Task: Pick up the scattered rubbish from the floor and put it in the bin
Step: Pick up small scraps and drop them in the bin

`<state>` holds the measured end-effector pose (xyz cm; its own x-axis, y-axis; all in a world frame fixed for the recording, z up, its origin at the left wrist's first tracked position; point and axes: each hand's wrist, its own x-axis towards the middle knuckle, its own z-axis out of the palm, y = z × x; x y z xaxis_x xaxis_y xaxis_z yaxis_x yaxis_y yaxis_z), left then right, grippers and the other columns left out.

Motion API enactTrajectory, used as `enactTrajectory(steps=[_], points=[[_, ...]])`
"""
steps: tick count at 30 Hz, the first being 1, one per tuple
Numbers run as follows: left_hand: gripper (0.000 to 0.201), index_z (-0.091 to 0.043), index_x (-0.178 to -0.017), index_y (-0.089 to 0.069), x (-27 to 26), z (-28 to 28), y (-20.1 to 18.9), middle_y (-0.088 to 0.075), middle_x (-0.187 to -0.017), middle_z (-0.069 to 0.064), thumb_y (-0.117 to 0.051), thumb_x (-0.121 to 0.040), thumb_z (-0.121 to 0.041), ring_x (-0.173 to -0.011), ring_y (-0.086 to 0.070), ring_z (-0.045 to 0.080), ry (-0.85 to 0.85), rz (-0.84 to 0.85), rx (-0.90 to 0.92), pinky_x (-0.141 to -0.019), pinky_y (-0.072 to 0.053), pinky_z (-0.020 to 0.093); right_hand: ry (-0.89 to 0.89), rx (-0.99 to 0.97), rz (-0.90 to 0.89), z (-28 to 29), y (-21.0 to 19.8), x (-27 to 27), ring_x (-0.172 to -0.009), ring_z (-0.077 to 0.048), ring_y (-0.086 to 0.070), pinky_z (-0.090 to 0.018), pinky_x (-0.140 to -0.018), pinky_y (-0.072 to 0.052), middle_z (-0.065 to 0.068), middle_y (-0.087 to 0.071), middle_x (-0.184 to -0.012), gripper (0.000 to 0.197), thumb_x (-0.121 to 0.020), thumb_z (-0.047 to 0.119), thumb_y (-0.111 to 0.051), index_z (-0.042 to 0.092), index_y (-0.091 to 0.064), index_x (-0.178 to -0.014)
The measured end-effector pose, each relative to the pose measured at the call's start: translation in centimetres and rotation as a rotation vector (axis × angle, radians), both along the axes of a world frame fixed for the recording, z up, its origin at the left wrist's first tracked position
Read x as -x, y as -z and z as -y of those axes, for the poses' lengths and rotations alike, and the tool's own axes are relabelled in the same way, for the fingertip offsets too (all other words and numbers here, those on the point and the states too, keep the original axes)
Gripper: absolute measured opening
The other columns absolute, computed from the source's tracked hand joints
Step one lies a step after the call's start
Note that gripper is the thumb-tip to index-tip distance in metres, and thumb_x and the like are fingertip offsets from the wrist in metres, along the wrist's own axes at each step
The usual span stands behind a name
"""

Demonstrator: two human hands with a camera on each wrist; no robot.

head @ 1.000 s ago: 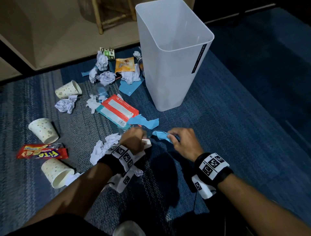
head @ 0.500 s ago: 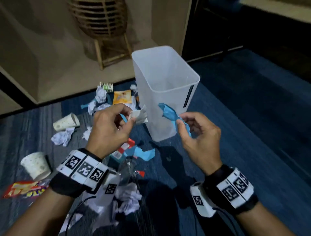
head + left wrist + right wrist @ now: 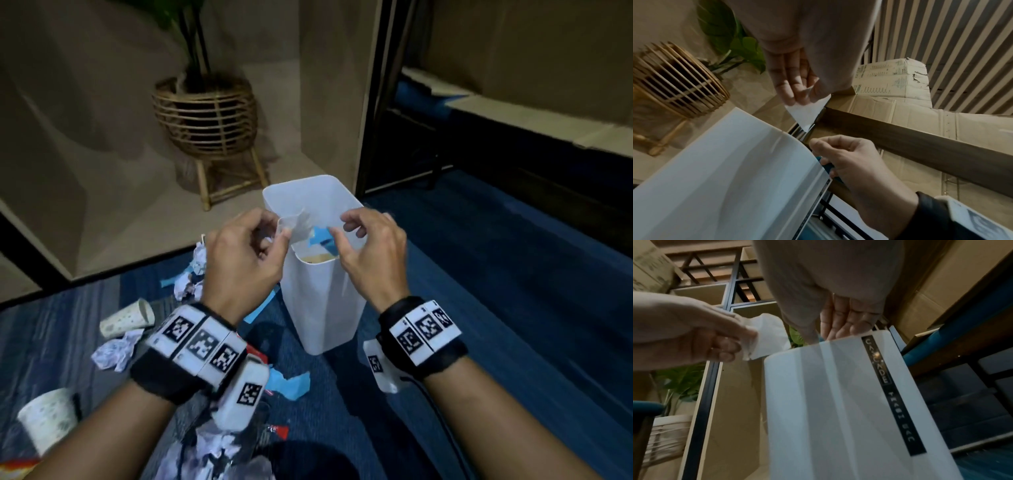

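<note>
Blue carpet (image 3: 513, 308) under white bin (image 3: 322, 301). My left hand (image 3: 245, 260) pinches white paper (image 3: 807, 113) at the rim; right hand (image 3: 371, 253) pinches blue scrap (image 3: 322, 236) above the opening. Bin label (image 3: 894, 395) shows only in right wrist view.

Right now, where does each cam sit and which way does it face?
Head: worn on the head, looks down at the white plastic bin; both forearms, left hand, right hand show.
Left wrist: looks along the hand, upward; its fingers pinch white paper scrap.
Right wrist: low beside the bin wall, looks up; its fingers show.
All three views share the bin and both hands.
</note>
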<state>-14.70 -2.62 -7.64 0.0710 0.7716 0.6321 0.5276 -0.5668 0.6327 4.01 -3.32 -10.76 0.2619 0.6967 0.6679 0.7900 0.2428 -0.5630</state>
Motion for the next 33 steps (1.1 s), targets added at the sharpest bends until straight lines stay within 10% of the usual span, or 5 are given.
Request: enactTrajectory(steps=[10,14,26,33], points=[[0.016,-0.017,-0.099,-0.069,-3.3,-3.9,0.3,-0.069,-0.094,-0.007,-0.072,-0.083,-0.021,-0.062,-0.063,0.004,0.044,-0.169,0.089,-0.07,-0.054,0.022,-0.065,-0.224,0.03,4.8,1.5,0.4,-0.076,-0.014,-0.056,-0.019,-0.073,-0.043,0.001,-0.067,-0.079,0.005,-0.085,0.005,-0.075,0.008,-0.071,-0.083],[0.006,-0.017,-0.089,-0.068,-1.8,-2.5,0.8,-0.067,-0.082,-0.007,-0.065,-0.085,-0.015,-0.067,-0.061,0.006,0.067,-0.135,0.017,-0.067,-0.055,0.03,-0.141,-0.202,0.008,6.4,3.1,0.8,-0.074,-0.017,-0.056,-0.026,-0.071,-0.046,0.001,-0.067,-0.077,0.008,-0.085,0.004,-0.076,0.007,-0.071,-0.08],[0.007,-0.018,-0.08,-0.066,4.0,5.4,12.7,-0.063,-0.072,-0.007,-0.063,-0.079,-0.012,-0.065,-0.059,0.011,0.1,-0.323,0.336,-0.064,-0.052,0.033,-0.385,0.351,0.062,8.4,15.3,3.8,-0.083,-0.016,-0.06,-0.029,-0.075,-0.051,0.004,-0.069,-0.085,0.01,-0.083,0.008,-0.076,0.014,-0.074,-0.091],[0.015,-0.014,-0.085,-0.066,5.5,7.1,20.0,-0.065,-0.088,0.006,-0.065,-0.071,-0.019,-0.092,-0.058,0.03,0.09,-0.567,0.553,-0.079,-0.045,0.037,-0.423,0.729,0.193,8.6,20.4,5.0,-0.085,-0.029,-0.062,-0.033,-0.075,-0.046,-0.005,-0.07,-0.087,0.007,-0.083,0.015,-0.072,0.015,-0.076,-0.089]])
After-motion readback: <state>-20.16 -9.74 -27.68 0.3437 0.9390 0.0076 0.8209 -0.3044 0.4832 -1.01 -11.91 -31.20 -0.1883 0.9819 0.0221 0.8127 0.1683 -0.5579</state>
